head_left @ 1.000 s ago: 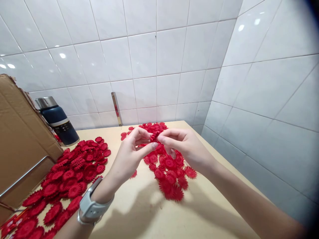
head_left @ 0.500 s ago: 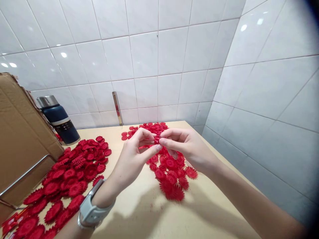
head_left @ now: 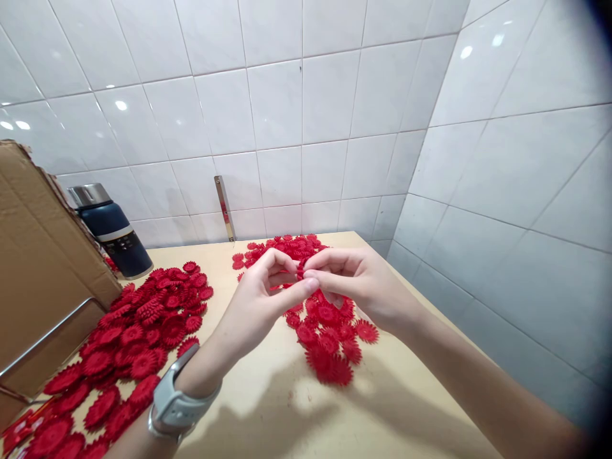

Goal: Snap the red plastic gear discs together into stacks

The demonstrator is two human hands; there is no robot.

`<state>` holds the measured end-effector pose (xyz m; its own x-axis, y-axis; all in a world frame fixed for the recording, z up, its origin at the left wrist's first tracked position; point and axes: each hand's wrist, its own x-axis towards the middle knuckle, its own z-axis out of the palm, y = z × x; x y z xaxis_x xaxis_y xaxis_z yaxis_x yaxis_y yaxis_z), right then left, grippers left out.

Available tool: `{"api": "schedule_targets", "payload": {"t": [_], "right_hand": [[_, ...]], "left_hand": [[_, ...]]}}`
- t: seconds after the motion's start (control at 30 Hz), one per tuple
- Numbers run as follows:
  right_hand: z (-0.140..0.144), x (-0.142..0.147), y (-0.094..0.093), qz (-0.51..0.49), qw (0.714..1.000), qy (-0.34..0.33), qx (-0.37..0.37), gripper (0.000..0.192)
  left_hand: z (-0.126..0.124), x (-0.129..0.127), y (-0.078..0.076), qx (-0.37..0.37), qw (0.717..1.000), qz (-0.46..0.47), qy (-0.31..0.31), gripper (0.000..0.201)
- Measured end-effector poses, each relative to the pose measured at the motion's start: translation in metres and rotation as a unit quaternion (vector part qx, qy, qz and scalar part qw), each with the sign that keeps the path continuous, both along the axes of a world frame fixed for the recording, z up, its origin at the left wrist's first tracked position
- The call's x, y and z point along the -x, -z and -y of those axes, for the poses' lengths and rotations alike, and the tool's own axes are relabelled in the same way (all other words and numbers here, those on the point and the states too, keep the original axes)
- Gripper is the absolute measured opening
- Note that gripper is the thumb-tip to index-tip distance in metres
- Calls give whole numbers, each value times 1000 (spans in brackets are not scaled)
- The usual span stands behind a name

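Note:
Between the fingertips of both hands is a small red ribbon piece (head_left: 300,270), mostly covered by the fingers. My left hand (head_left: 265,284), with a pale watch (head_left: 179,401) on its wrist, pinches it from the left. My right hand (head_left: 354,277) pinches it from the right, and the two thumbs meet. Below and behind the hands lies a pile of red pleated rosettes (head_left: 327,331) with toothed edges, partly hidden by them. A second heap of red rosettes (head_left: 138,338) spreads out left of my left forearm.
At the left stand a cardboard box (head_left: 43,255) and a dark blue bottle (head_left: 115,233) with a steel cap. A narrow metal strip (head_left: 224,207) leans on the tiled wall (head_left: 277,115). The pale tabletop (head_left: 258,408) meets walls at the back and right.
My left thumb has slid slightly right toward my right thumb, and the fingers now cover more of the red piece. The piles lie as before.

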<state>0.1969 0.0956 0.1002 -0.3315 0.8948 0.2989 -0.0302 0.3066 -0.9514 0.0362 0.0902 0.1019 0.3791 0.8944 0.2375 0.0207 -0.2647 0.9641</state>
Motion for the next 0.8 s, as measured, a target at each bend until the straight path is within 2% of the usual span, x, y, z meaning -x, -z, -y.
{"api": "schedule_targets", "payload": {"t": [0.2, 0.3, 0.4, 0.5, 0.6, 0.7, 0.8], "right_hand": [[4, 0, -2, 47, 999, 6, -23, 13], [2, -2, -1, 73, 997, 13, -37, 15], [-2, -5, 0, 100, 994, 16, -46, 14], [-6, -6, 4, 140, 988, 27, -57, 13], [-9, -4, 9, 185, 979, 46, -72, 14], [-11, 1, 16, 219, 970, 62, -86, 13], [-15, 5, 23, 230, 966, 74, -94, 13]], "left_hand": [[-2, 4, -1, -1, 1000, -9, 5, 13], [-5, 8, -3, -7, 999, -49, 6, 14], [-8, 12, -3, -57, 992, -113, -18, 16], [-9, 13, -1, -154, 963, -209, -74, 18], [-9, 10, 4, -236, 913, -306, -130, 19], [-13, 7, 11, -272, 874, -375, -150, 21], [-22, 9, 20, -282, 863, -396, -139, 23]]}}
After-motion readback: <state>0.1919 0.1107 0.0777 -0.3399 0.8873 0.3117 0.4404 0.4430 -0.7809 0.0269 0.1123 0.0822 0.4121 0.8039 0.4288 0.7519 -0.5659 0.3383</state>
